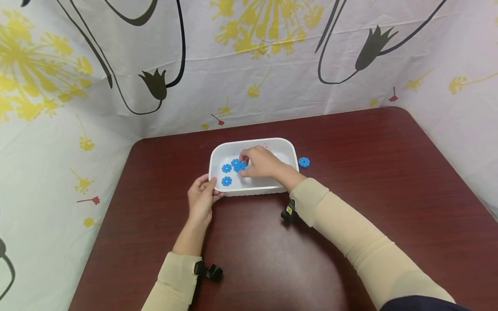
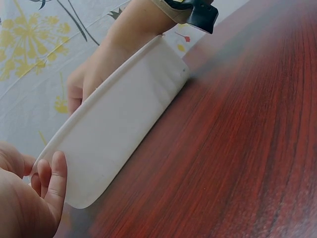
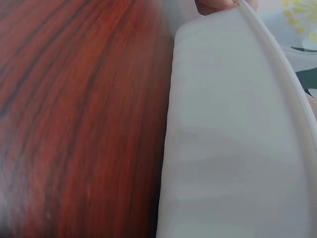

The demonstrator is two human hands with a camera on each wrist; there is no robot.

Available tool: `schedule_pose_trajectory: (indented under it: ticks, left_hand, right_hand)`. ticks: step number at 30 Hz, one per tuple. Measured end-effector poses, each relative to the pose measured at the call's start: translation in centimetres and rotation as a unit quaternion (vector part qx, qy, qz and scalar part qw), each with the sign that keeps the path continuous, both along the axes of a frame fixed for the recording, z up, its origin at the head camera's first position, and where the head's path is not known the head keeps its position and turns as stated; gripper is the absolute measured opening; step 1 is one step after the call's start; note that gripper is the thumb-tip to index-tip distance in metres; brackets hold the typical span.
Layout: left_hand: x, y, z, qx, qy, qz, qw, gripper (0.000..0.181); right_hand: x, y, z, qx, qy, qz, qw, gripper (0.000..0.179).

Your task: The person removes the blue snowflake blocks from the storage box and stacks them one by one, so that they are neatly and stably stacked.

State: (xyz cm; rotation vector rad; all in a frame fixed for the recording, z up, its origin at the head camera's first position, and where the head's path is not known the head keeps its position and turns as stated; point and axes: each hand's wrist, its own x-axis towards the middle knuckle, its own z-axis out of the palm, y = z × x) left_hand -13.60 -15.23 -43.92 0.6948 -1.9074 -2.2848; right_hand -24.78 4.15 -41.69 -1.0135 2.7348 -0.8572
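Observation:
A white plastic tray (image 1: 256, 190) stands on the table in the head view. My left hand (image 1: 201, 196) grips its near left corner, thumb over the rim and fingers against the outer wall. Inside the tray, my right hand (image 1: 260, 162) has its thumb and fingers curled about a blue notched disc (image 1: 240, 166). That disc overlaps another blue disc (image 1: 235, 162), and two more lie in the tray's left part. The left wrist view shows the left fingers (image 2: 58, 173) against the tray's side. In the right wrist view, the tray wall (image 3: 233, 124) hides the right hand.
Blue notched discs (image 1: 304, 162) lie on the table just outside the tray's right end. The dark red wooden table (image 1: 373, 164) meets patterned white cloth (image 1: 194, 99) behind and at the sides. Black wrist cameras hang at both sleeves.

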Motion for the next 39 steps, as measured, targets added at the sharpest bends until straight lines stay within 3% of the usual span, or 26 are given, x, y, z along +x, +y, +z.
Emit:
schedule_pose_trajectory:
  ticks: [9,28,39]
  left_hand:
    - [0.1,0.1,0.0,-0.002,-0.002,-0.001,1.0000,0.034]
    - [0.2,0.2,-0.1,0.005,0.002,0.006,1.0000,0.033]
    - [0.1,0.3,-0.1,0.003,0.001,0.008,1.0000,0.032]
  right_hand:
    - [-0.4,1.8,0.6,-0.048,-0.002,-0.011,0.9988,0.034]
    - [-0.7,5.6,1.9,-0.086,0.026,-0.045,0.9949,0.030]
    - [-0.8,8.2,1.6,-0.159,0.023,-0.071,0.9844,0.030]
